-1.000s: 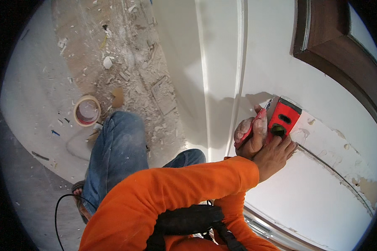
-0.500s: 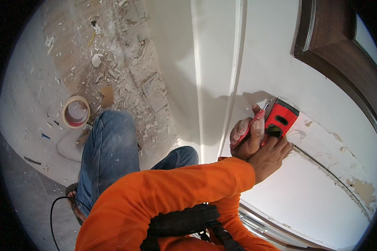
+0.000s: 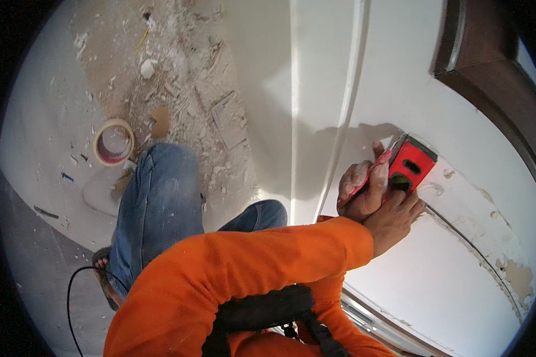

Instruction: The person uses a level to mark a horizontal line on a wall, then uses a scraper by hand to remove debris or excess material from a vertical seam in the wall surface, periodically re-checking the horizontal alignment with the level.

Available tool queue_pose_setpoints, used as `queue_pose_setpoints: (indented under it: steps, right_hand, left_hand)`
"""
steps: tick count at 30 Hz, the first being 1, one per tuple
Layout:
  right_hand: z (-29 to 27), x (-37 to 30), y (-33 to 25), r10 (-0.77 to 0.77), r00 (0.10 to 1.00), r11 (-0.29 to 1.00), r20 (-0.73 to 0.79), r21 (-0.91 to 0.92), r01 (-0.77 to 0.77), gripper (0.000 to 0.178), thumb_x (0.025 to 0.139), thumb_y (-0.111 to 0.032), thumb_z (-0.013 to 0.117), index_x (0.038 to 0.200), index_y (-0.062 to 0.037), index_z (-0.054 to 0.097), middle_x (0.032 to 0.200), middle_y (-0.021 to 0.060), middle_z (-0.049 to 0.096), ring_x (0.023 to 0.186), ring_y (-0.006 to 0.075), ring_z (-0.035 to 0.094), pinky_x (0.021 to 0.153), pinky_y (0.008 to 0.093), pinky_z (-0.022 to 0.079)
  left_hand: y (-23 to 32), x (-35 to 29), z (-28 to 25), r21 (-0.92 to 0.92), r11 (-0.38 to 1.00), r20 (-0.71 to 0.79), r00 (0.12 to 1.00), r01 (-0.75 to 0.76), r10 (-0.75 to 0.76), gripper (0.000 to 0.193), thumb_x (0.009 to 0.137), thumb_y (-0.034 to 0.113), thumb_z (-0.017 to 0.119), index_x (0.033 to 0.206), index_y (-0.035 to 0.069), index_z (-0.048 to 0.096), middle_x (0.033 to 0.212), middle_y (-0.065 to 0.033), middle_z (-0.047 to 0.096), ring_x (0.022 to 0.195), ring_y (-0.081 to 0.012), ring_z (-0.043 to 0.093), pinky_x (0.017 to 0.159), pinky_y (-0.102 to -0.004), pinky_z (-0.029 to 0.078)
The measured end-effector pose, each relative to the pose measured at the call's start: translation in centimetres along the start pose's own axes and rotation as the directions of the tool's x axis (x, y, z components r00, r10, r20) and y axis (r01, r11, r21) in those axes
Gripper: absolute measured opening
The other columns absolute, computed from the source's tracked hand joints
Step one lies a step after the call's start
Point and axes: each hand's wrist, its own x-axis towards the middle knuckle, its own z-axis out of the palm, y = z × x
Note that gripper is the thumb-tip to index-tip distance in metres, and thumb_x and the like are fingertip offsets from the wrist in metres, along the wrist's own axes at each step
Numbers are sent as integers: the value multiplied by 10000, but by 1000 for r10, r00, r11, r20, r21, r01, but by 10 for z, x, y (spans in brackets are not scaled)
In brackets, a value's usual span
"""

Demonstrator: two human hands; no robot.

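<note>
While a tape roll [image 3: 97, 143] lies by your knee [image 3: 171, 163], your right hand [image 3: 363, 195] grips a slim red tool [image 3: 384, 158], your left hand [image 3: 394, 218] holds a red level [image 3: 421, 168] against the white wall [image 3: 393, 77], beside a dark groove [image 3: 485, 258].

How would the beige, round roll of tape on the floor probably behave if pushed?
Lying flat, the beige, round roll of tape would probably slide rather than roll. Its wide open centre suggests low weight for its size. Tipping seems unlikely from that position.
</note>
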Motion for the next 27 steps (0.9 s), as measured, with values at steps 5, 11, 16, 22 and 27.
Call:
queue_pose_setpoints:
  steps: [5,11,16,22,27]
  right_hand:
    - [-2,4,-2,9,1000,999,-5,-33,-9,287,955,-274,587,1162,-92,503,717,59,594,523,140,566,436,270,474]
    - [-3,8,-4,11,1000,999,-4,-53,-11,284,956,-273,587,1158,-91,504,714,58,593,520,140,564,434,270,473]
    - [-5,14,-5,-4,1000,998,2,-58,5,282,956,-272,586,1155,-90,505,712,57,592,517,139,563,433,270,472]
    - [-8,17,-2,-36,999,998,11,-42,36,279,956,-272,586,1151,-89,505,710,57,590,513,139,561,430,270,471]
    - [-10,17,1,-63,998,998,17,-18,63,277,956,-271,585,1148,-88,506,708,56,589,510,139,559,429,270,470]
  left_hand:
    - [-1,0,-3,18,1000,46,999,-16,16,301,822,229,567,1059,71,662,1060,-27,525,1075,-200,453,835,-343,364]
    - [-7,-5,-8,60,995,51,996,74,-77,254,818,145,561,1004,-6,644,992,-67,491,932,-238,467,850,-397,381]
    - [-11,-4,-10,118,993,82,996,22,-32,229,867,129,511,1001,-4,641,904,-58,464,863,-234,439,828,-372,385]
    - [-5,3,-12,82,997,170,985,-7,-7,245,848,150,544,994,10,683,962,-55,477,955,-238,439,826,-376,364]
    - [6,8,-10,72,996,114,992,49,-57,240,831,198,587,991,98,735,1066,-42,497,1075,-248,434,823,-378,349]
